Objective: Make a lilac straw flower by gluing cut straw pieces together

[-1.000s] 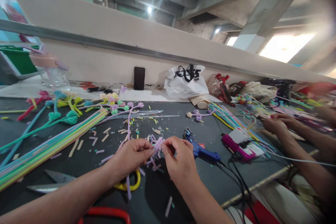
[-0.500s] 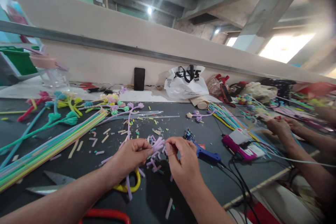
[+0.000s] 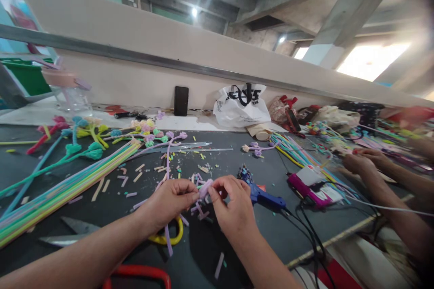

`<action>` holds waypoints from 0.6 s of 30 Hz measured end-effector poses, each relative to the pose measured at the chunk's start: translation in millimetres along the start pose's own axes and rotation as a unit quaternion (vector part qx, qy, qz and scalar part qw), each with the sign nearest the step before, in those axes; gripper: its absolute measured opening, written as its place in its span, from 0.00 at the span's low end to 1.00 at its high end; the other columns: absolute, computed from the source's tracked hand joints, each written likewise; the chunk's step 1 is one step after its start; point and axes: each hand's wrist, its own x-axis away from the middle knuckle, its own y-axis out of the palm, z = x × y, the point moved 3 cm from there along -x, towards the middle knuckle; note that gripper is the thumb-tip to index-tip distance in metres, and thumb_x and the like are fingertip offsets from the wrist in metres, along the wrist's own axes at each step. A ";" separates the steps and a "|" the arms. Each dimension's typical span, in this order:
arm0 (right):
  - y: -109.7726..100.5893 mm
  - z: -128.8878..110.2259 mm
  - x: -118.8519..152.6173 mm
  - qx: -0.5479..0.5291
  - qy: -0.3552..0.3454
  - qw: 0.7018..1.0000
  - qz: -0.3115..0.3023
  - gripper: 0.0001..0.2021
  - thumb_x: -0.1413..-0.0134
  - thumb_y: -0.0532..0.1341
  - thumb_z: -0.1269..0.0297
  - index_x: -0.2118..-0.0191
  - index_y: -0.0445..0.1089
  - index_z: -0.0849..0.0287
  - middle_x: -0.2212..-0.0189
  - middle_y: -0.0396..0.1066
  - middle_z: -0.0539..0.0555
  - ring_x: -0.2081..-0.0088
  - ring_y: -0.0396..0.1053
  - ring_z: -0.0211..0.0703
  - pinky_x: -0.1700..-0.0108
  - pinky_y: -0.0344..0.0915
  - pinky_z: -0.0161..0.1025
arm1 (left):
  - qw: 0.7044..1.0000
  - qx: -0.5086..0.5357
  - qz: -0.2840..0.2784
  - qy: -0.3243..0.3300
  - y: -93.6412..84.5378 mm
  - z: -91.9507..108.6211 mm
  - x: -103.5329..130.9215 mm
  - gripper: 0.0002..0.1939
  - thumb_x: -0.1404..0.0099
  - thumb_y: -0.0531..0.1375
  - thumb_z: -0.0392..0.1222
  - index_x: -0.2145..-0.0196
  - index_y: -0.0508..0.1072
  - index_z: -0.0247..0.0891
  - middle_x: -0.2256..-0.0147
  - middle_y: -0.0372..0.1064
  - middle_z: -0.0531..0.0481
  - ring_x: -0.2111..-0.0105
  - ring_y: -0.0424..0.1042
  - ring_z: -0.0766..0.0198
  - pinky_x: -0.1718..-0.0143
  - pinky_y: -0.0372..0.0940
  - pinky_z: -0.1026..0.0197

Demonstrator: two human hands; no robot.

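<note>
Between my two hands is a small lilac bundle of pipe-cleaner pieces (image 3: pixel 205 188). My left hand (image 3: pixel 174 201) pinches its left side with thumb and index finger. On its right end, the thumb and fingertips of my right hand (image 3: pixel 232 198) are closed. A long lilac pipe-cleaner stem (image 3: pixel 167 162) passes behind my left hand and comes out below it. Loose lilac offcuts (image 3: pixel 200 211) lie on the black tabletop under the bundle. Scissors with a yellow handle (image 3: pixel 176 235) are partly covered by my left forearm. A blue glue gun (image 3: pixel 267 198) rests just right of my right hand.
Striped pipe cleaners (image 3: pixel 84 178) lie left, with teal fuzzy flowers (image 3: pixel 91 151) behind. A red handle (image 3: pixel 142 273) is at the front edge. A phone (image 3: pixel 181 100) and white bag (image 3: pixel 240 106) stand by the wall. A co-worker's hands (image 3: pixel 362 162) work at right, past a magenta power strip (image 3: pixel 310 189).
My right hand's fingertips have moved slightly left, onto the lilac bundle. The bundle's spread pieces now look pressed closer together. The view has shifted slightly.
</note>
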 end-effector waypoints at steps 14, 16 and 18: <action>-19.2 12.1 -3.5 -0.143 0.072 0.986 0.042 0.09 0.45 0.53 0.61 0.59 0.63 0.58 0.69 0.65 0.52 0.70 0.63 0.39 0.64 0.60 0.37 | 0.969 0.232 -0.075 -0.041 -8.4 -1.2 -2.8 0.10 0.43 0.60 0.45 0.72 0.66 0.34 0.81 0.57 0.58 0.86 0.47 0.79 0.87 0.40 0.72; -14.1 13.0 -2.4 -0.178 0.094 0.979 0.016 0.09 0.45 0.53 0.61 0.61 0.63 0.59 0.69 0.65 0.53 0.70 0.63 0.39 0.66 0.60 0.36 | 0.950 0.287 -0.106 -0.070 -9.0 2.6 -0.3 0.09 0.42 0.59 0.42 0.67 0.68 0.32 0.78 0.57 0.57 0.85 0.46 0.80 0.86 0.40 0.73; -7.4 11.5 -0.5 -0.228 0.126 0.965 -0.015 0.10 0.46 0.53 0.60 0.60 0.64 0.59 0.69 0.65 0.53 0.69 0.63 0.39 0.66 0.61 0.36 | 0.936 0.311 -0.124 -0.108 -6.7 6.5 3.6 0.10 0.42 0.58 0.40 0.64 0.70 0.30 0.77 0.55 0.56 0.84 0.45 0.80 0.86 0.39 0.74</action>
